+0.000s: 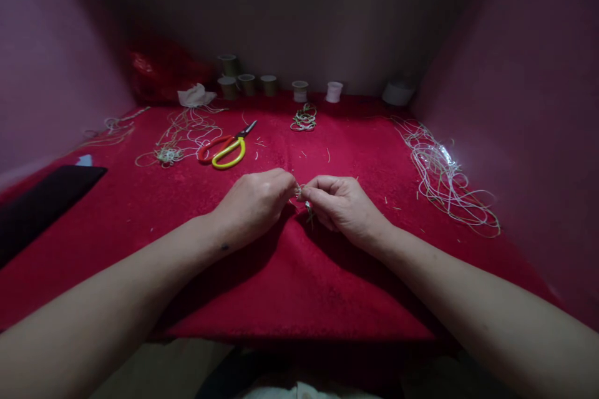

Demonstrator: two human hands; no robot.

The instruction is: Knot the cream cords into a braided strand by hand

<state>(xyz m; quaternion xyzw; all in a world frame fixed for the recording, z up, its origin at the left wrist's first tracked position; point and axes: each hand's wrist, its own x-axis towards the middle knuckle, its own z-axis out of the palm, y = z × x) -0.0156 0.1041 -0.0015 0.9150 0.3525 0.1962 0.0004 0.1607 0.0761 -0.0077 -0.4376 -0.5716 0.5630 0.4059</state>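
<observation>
thin cord, gripped between the fingertips of left hand and right hand, its ends hanging beneath the right thumb, scissors (i'm viewing remotely) beyond, red cloth below

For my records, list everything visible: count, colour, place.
Tablecloth: one, red, centre
Scissors: one, red and yellow, left
Spools: six, greenish to white, back
Container: one, pale, back right
Shiny bundle: one, red, back left
Crumpled piece: one, white, back left
Cord tangles: four, pale, left, back, right
Clippings: several, pale, scattered
Slab: one, black, left edge
Scrap: one, bluish, left
Walls: three, mauve, around
Clothing: some, white, dark, bottom
Held cord: unclear count, pale, centre
Forearms: two, bare, front
Left hand: one, bare, centre
Right hand: one, bare, centre
</observation>
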